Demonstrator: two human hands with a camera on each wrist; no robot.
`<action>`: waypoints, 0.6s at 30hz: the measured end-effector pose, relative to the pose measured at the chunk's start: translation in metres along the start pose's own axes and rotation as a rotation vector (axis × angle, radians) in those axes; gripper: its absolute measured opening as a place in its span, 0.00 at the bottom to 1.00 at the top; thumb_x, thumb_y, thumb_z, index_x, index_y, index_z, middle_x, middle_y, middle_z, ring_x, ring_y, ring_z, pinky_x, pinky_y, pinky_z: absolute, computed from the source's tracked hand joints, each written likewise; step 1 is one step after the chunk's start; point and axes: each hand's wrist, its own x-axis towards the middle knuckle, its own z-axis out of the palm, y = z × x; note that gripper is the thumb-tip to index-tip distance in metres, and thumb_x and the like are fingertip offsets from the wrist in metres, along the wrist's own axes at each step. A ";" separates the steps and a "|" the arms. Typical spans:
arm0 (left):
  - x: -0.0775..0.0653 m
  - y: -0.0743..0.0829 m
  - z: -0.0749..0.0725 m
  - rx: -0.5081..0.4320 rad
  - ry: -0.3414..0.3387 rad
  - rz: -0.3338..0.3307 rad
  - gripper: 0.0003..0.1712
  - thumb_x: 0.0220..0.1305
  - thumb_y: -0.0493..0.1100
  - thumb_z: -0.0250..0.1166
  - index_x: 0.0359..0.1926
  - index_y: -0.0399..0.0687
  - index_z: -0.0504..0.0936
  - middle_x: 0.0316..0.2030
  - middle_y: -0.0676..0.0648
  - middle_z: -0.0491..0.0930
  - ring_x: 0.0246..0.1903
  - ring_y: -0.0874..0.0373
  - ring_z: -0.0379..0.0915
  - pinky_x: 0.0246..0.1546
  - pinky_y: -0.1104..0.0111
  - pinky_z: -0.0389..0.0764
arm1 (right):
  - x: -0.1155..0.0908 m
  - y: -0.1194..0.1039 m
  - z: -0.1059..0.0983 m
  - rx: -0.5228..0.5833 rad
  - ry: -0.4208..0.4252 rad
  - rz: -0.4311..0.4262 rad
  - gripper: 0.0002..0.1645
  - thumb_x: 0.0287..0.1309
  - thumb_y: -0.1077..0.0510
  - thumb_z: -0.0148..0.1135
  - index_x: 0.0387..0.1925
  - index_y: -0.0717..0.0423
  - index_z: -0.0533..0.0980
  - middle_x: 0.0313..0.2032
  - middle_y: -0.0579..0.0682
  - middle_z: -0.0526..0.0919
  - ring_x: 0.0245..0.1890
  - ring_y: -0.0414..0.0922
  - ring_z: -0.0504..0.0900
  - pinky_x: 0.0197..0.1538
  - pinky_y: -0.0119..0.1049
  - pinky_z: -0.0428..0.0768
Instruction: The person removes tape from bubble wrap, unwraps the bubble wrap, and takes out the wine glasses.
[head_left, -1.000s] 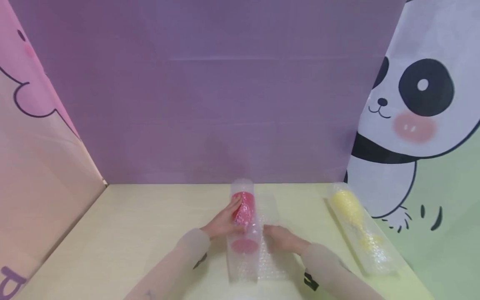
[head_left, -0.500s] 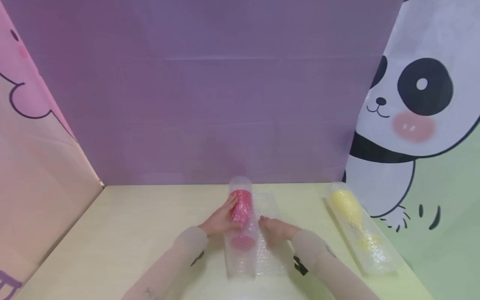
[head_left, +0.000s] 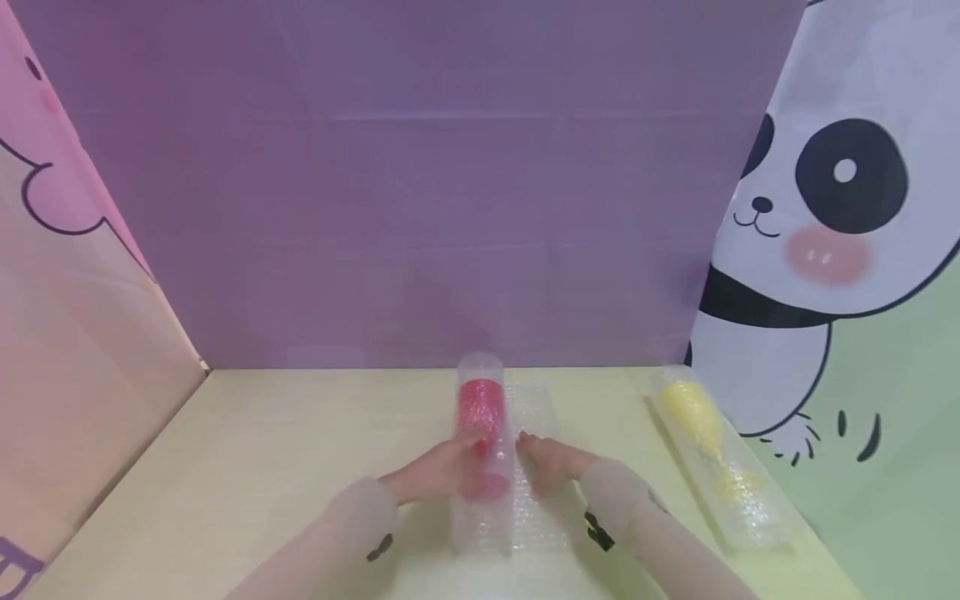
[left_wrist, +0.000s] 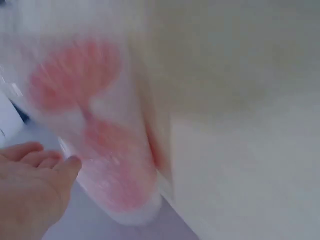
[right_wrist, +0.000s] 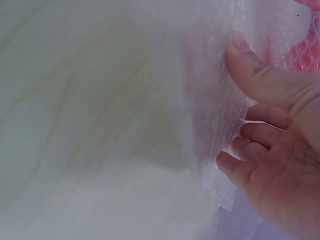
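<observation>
A red stemmed glass point(head_left: 482, 408) lies rolled in clear bubble wrap point(head_left: 480, 533) at the middle of the table. In the head view, my left hand point(head_left: 438, 468) overlaps the roll's left side near the stem. The left wrist view has that hand's fingers point(left_wrist: 37, 154) loosely bent beside the roll, palm showing. My right hand point(head_left: 553, 461) is at the roll's right side, over the flat tail of the bubble wrap point(head_left: 534, 404). In the right wrist view its thumb point(right_wrist: 245, 60) and slightly bent fingers touch the wrap sheet point(right_wrist: 215, 110).
A second bubble-wrapped roll point(head_left: 753, 521) with a yellow stemmed glass point(head_left: 693, 412) inside lies along the table's right edge. A purple wall point(head_left: 450, 208) stands behind the pale table point(head_left: 300, 433). Printed panels, one with a panda point(head_left: 840, 275), flank both sides.
My left hand has slid off the red bowl toward the roll's near part. My right hand has shifted slightly left and forward. The roll stays almost in place.
</observation>
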 end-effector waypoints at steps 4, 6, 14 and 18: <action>-0.016 0.011 0.016 0.347 -0.027 -0.015 0.53 0.49 0.52 0.69 0.71 0.47 0.48 0.71 0.47 0.47 0.68 0.51 0.51 0.65 0.57 0.60 | 0.000 0.000 -0.001 -0.006 -0.008 0.009 0.50 0.39 0.66 0.68 0.66 0.66 0.55 0.68 0.62 0.52 0.68 0.58 0.52 0.70 0.50 0.53; -0.020 0.014 0.021 0.481 -0.019 0.001 0.54 0.48 0.51 0.69 0.70 0.49 0.49 0.71 0.49 0.45 0.69 0.52 0.47 0.67 0.57 0.57 | 0.000 0.000 -0.001 -0.017 -0.011 0.016 0.50 0.40 0.66 0.67 0.66 0.65 0.55 0.69 0.61 0.52 0.68 0.58 0.52 0.70 0.50 0.53; -0.026 0.009 0.030 0.625 0.104 0.087 0.39 0.58 0.38 0.58 0.69 0.40 0.53 0.70 0.44 0.50 0.68 0.50 0.49 0.67 0.57 0.56 | 0.002 0.001 0.000 -0.030 -0.021 0.011 0.50 0.42 0.66 0.67 0.67 0.65 0.53 0.69 0.61 0.51 0.69 0.57 0.52 0.70 0.49 0.53; -0.030 0.007 0.031 0.564 0.140 0.100 0.38 0.58 0.35 0.55 0.69 0.40 0.52 0.70 0.44 0.50 0.68 0.49 0.49 0.67 0.56 0.55 | 0.001 -0.001 -0.001 -0.024 -0.019 0.007 0.51 0.40 0.67 0.67 0.66 0.66 0.54 0.68 0.62 0.52 0.68 0.58 0.52 0.70 0.50 0.53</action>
